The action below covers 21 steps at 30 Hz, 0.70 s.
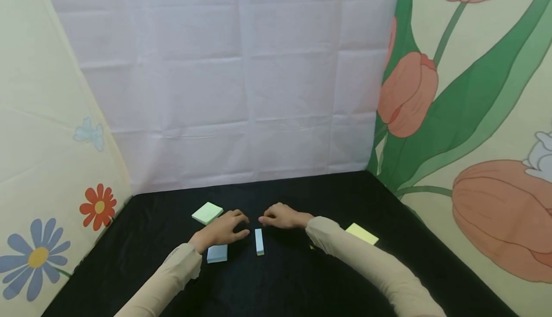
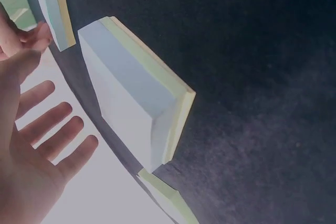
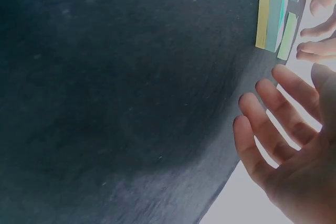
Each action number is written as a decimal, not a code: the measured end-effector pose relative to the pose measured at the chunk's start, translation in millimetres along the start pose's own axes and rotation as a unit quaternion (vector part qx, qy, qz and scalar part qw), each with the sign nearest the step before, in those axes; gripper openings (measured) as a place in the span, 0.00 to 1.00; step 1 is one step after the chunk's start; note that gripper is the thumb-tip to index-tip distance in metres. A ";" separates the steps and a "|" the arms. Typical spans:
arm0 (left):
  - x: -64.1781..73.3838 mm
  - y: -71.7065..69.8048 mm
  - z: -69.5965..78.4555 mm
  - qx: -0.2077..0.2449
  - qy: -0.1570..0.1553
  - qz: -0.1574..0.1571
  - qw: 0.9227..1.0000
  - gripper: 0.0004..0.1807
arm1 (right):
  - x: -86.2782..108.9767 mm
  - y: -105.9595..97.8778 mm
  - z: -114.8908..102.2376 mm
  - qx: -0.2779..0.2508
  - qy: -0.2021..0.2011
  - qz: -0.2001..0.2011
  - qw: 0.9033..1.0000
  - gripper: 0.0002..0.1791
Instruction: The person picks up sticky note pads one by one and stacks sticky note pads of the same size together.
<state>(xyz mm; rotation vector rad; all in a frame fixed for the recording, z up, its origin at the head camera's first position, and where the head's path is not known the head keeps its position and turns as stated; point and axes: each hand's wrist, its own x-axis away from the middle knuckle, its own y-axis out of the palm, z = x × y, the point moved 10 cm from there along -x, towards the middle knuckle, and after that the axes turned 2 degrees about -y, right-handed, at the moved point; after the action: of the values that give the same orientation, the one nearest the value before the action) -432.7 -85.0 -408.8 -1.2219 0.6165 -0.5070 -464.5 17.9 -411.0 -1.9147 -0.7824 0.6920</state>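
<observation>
My left hand (image 1: pixel 223 228) hovers between two square sticky note pads, a light green one (image 1: pixel 207 212) behind it and a light blue-topped one (image 1: pixel 217 254) below it, holding nothing. The left wrist view shows the blue-topped stack (image 2: pixel 126 93) in layers of blue, green and pale orange. A narrow blue-topped strip of sticky notes (image 1: pixel 259 242) lies between the hands. Just behind that strip is my right hand (image 1: pixel 282 216), its fingers loosely bent and empty. Yellow and blue layers show on the strip's side (image 3: pixel 271 14) in the right wrist view.
A pale yellow square pad (image 1: pixel 361 234) lies on the right, partly behind the right sleeve (image 1: pixel 366 264). Another small yellow bit (image 1: pixel 312 247) peeks out by that sleeve. Black cloth (image 1: pixel 267 288) covers the table; a white sheet (image 1: pixel 241 82) hangs behind it.
</observation>
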 end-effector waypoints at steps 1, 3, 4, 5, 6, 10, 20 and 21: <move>0.1 0.7 -0.1 -0.002 0.001 0.001 1.000 0.18 | 1.0 0.2 0.9 0.001 0.001 -0.001 1.000 0.17; 0.3 2.1 0.2 -0.003 0.002 0.001 1.000 0.19 | 3.4 1.0 3.5 0.006 0.006 -0.003 1.000 0.18; 0.4 3.0 0.4 -0.004 0.003 0.001 1.000 0.19 | 4.8 1.4 4.8 0.008 0.009 -0.004 1.000 0.18; 0.6 3.9 0.7 -0.004 0.004 0.000 1.000 0.19 | 6.1 1.6 5.7 0.008 0.010 -0.004 1.000 0.18; 0.8 4.7 0.9 -0.003 0.005 -0.001 1.000 0.19 | 7.3 1.5 6.5 0.008 0.011 -0.004 1.000 0.17; 1.0 5.5 -0.5 -0.002 -0.004 -0.005 1.000 0.21 | 11.9 0.4 8.5 0.009 0.009 -0.003 1.000 0.17; 2.2 2.6 -6.2 0.004 -0.018 -0.002 1.000 0.25 | 23.7 -3.6 17.0 0.012 0.018 -0.015 1.000 0.15; 2.4 2.2 -6.5 0.003 -0.020 -0.001 1.000 0.24 | 25.0 -4.3 16.7 0.014 0.016 -0.015 1.000 0.15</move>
<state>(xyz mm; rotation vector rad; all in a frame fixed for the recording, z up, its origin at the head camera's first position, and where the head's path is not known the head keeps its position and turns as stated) -435.2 -90.6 -412.7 -1.2239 0.5800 -0.4847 -461.7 47.4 -417.6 -1.8800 -0.7763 0.6502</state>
